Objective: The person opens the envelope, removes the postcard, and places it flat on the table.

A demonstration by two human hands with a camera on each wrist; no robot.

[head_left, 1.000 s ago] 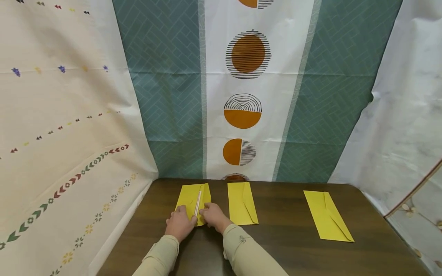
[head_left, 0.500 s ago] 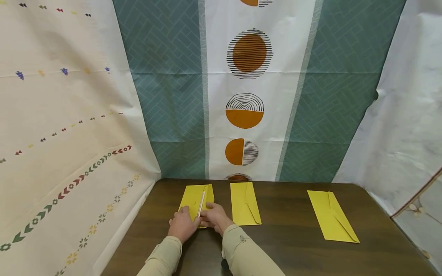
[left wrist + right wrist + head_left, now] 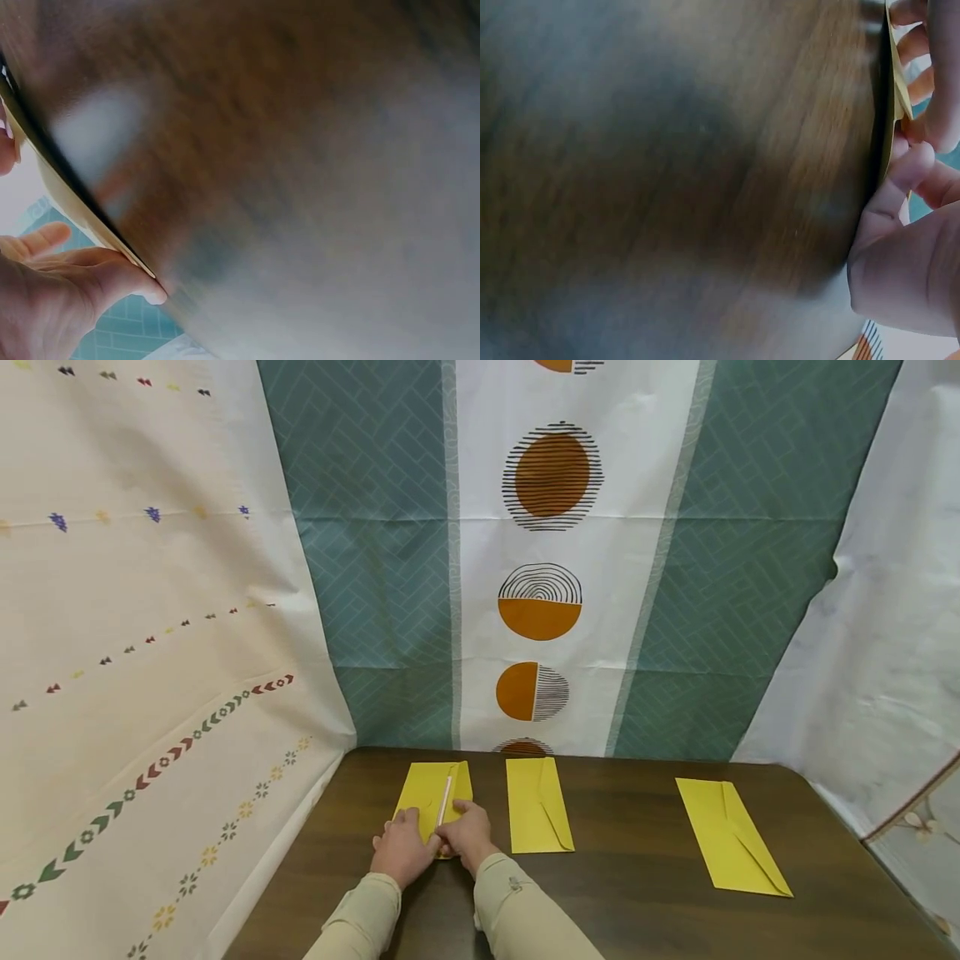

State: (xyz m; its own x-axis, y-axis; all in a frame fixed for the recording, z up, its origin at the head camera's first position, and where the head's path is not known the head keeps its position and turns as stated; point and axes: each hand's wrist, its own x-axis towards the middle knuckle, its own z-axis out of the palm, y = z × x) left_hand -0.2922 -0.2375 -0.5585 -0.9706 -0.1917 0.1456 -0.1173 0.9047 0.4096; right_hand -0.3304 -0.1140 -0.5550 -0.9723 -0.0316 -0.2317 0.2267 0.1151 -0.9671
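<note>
Dark wood table has three yellow envelopes lying flat on it: one right under the fingers, another just beside them, third well off right.

3 envelopes in a row on the table, hands on the leftmost envelope, curtains behind

Three yellow envelopes lie on one brown table: the left envelope, the middle envelope and the right envelope. Two hands are in view, the left hand and the right hand. Three patterned cloths hang behind.
</note>
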